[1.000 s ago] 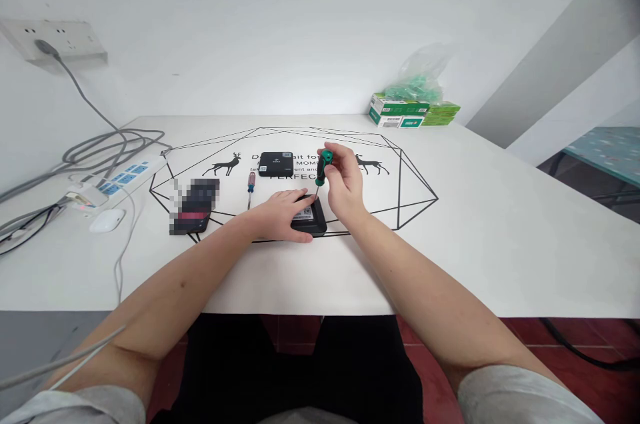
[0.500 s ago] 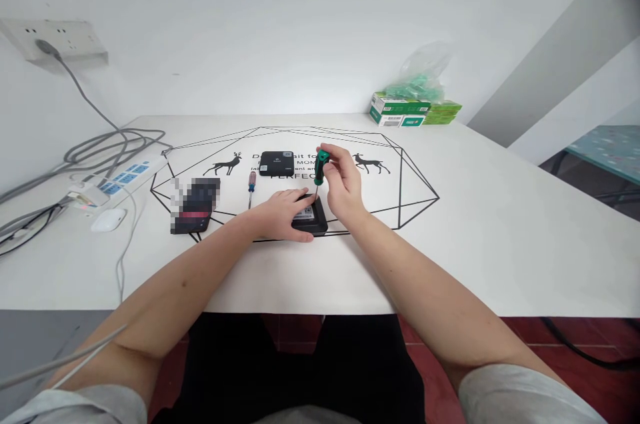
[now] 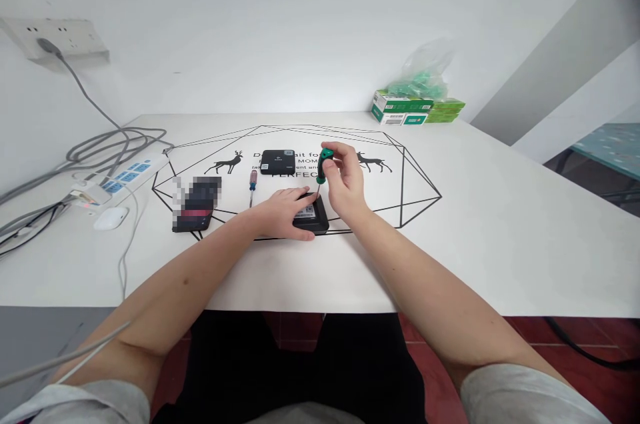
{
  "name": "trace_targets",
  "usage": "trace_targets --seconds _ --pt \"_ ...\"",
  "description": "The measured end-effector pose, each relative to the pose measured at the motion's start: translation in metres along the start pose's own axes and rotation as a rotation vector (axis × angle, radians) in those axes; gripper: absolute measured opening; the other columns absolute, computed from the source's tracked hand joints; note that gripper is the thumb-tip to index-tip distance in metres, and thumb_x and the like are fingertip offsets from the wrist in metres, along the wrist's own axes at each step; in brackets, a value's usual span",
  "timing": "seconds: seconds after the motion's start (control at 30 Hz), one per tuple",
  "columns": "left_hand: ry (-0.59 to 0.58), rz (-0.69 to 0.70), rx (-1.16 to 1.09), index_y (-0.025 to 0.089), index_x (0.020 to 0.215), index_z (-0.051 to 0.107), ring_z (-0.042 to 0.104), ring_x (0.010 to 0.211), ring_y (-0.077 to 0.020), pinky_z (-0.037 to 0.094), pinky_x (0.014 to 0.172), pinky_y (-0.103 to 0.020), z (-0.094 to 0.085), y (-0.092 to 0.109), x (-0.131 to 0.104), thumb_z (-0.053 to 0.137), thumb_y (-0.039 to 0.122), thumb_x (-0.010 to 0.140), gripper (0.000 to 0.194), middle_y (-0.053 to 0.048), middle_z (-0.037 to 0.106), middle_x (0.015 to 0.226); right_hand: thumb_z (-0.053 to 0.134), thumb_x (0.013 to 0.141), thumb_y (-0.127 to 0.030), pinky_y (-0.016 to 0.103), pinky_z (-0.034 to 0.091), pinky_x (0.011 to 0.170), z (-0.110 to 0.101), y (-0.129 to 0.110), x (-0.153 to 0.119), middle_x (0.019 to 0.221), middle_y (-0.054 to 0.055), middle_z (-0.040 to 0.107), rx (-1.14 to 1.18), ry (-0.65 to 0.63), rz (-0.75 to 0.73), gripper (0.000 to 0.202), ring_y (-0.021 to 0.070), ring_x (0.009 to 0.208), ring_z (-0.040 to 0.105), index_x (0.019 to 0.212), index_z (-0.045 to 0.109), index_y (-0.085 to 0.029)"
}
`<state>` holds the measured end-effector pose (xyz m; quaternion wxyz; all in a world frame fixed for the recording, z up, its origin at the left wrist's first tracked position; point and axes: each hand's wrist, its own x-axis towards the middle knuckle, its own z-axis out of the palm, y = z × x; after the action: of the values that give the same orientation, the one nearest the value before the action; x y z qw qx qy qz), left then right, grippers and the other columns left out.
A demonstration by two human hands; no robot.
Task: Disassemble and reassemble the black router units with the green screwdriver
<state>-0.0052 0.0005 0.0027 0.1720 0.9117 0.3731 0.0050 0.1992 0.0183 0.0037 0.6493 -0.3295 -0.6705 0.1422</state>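
Note:
My left hand [image 3: 281,215] steadies a small black electronic box [image 3: 321,221] on the table, its thumb along the near edge and its index finger across the far part. A pale printed label shows on the box's upward face; the hand covers its left side. A screwdriver [image 3: 322,169] with a green and black handle is gripped in my right hand [image 3: 347,183]. Its thin shaft leans slightly right, and its tip meets the box's far right area, close to the left index fingertip. Whether a screw sits under the tip is too small to tell.
Behind the hands lie a second black box [image 3: 278,163] and a screwdriver with a red and blue handle [image 3: 253,180]. A blurred phone [image 3: 196,205], a white earbud case [image 3: 111,218], a power strip [image 3: 131,177] and cables occupy the left. Green boxes [image 3: 404,106] stand against the wall.
The green-handled screwdriver's top has tilted to the right along with my right hand's fingers. My left hand keeps its hold on the black box. The whole view has shifted slightly.

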Motion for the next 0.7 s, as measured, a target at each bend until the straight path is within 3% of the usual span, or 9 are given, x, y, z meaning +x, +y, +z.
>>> trace_targets --seconds 0.13,0.23,0.4,0.57,0.7 --pt "0.012 0.026 -0.022 0.023 0.178 0.027 0.022 0.169 -0.0462 0.020 0.136 -0.061 -0.0013 -0.0001 0.0002 0.066 0.080 0.092 0.110 -0.016 0.021 0.186 0.081 0.090 -0.045 0.045 0.062 0.085 -0.0005 -0.0023 0.0026 0.114 0.005 0.065 -0.137 0.033 -0.015 0.040 0.0226 0.097 0.065 0.125 0.066 -0.033" --pt "0.002 0.019 -0.010 0.021 0.178 0.027 0.021 0.169 -0.0453 0.020 0.136 -0.059 -0.0016 0.0004 0.0003 0.066 0.080 0.092 0.111 -0.017 0.020 0.186 0.074 0.094 -0.039 0.045 0.061 0.086 0.0003 -0.0009 0.0014 0.112 0.004 0.067 -0.109 0.035 -0.009 0.039 0.0225 0.097 0.066 0.131 0.063 -0.033" --pt "-0.004 -0.014 0.008 0.019 0.178 0.028 0.021 0.169 -0.0466 0.019 0.136 -0.059 -0.0004 0.0004 0.0000 0.065 0.080 0.092 0.112 -0.019 0.019 0.186 0.052 0.106 -0.035 0.050 0.061 0.097 0.0004 0.0011 -0.0006 0.129 0.007 0.072 0.010 -0.026 0.001 0.032 0.0252 0.116 0.070 0.137 0.061 -0.033" --pt "0.010 0.031 -0.018 0.023 0.178 0.027 0.022 0.169 -0.0459 0.021 0.136 -0.061 -0.0004 -0.0003 0.0002 0.066 0.078 0.092 0.109 -0.016 0.021 0.186 0.077 0.094 -0.044 0.045 0.062 0.085 -0.0003 -0.0005 0.0018 0.118 0.006 0.064 -0.122 0.019 -0.045 0.039 0.0237 0.103 0.065 0.129 0.066 -0.033" --pt "0.005 0.016 -0.015 0.021 0.178 0.027 0.020 0.170 -0.0444 0.019 0.137 -0.059 -0.0005 0.0005 -0.0001 0.067 0.077 0.092 0.110 -0.017 0.019 0.186 0.077 0.094 -0.042 0.044 0.061 0.080 -0.0005 0.0005 0.0019 0.107 0.003 0.061 -0.140 0.036 -0.036 0.043 0.0204 0.088 0.062 0.134 0.062 -0.034"
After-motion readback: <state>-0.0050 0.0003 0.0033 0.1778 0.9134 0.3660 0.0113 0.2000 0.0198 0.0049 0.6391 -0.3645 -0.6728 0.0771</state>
